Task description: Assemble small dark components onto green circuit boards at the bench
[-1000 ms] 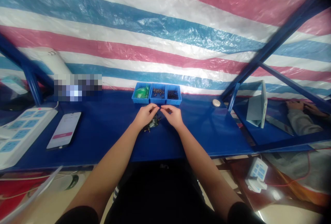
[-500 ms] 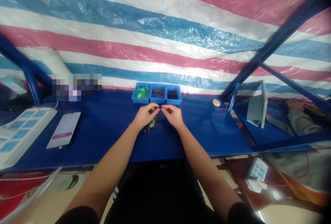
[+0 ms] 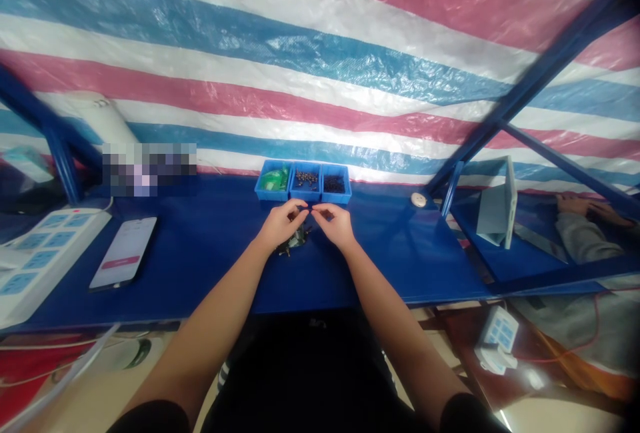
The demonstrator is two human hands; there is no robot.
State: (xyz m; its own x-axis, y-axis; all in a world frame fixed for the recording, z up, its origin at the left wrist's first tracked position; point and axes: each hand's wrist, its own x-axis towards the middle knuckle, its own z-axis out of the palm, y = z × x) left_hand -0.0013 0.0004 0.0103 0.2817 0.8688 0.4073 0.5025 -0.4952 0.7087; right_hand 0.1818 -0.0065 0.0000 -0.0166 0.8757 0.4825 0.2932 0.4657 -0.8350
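Note:
My left hand (image 3: 281, 224) and my right hand (image 3: 333, 225) meet above the blue bench, their fingertips pinched close together around something tiny and dark. Beneath them lies a small heap of dark and green parts (image 3: 295, 241), partly hidden by my left hand. Just beyond my fingertips stands a blue three-compartment tray (image 3: 303, 173). Its left compartment holds a green item (image 3: 274, 178), the middle has small brownish parts (image 3: 306, 179), and the right has dark parts (image 3: 333, 184).
A white power strip (image 3: 35, 258) and a smartphone (image 3: 123, 252) lie on the bench at left. A round white fitting (image 3: 419, 199) sits at right. Blue steel struts and a striped tarp surround the bench. Further right, a co-worker's hands (image 3: 585, 210) rest near a grey stand (image 3: 495, 203).
My hands stay nearly in place, with the fingertips still together. The heap and the tray have not moved.

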